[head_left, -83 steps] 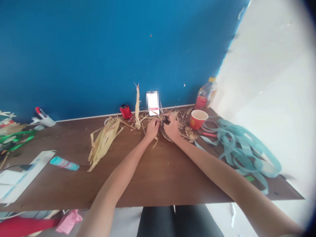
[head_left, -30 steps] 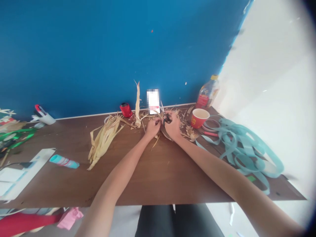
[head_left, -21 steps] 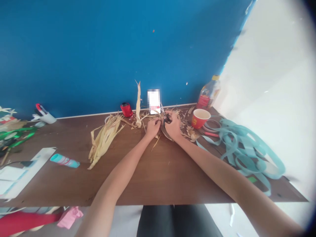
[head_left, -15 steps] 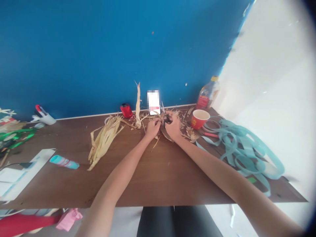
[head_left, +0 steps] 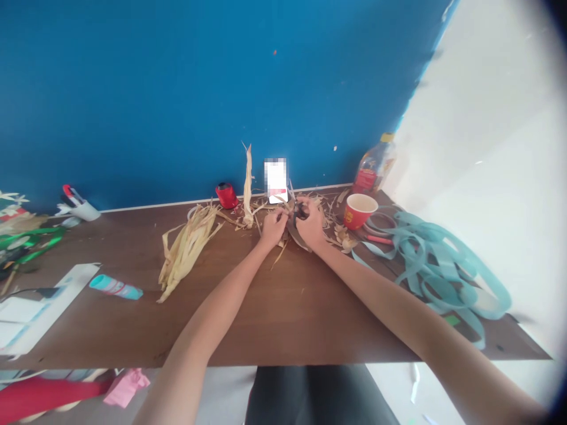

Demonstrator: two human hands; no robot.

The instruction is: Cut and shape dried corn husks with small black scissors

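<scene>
Head view: a dry husk strip at two bare hands, left of the red paper cup.
Left hand looks pinched together on the strip; right hand is clamped round dark-handled scissors pointing away from the body, probably to keep the sharp end off the wrists. Can't tell if they're parted. Strip's brown, thin and curled, with papery scraps between it and the cup. Phone-like screen stands left of the cup, I'd guess leaned on the blue wall to face the person. Further left of the cup, a pale, floppy husk bundle. Right of the cup, sheer teal ribbon in loose loops; behind the cup, a clear yellow-capped bottle.
</scene>
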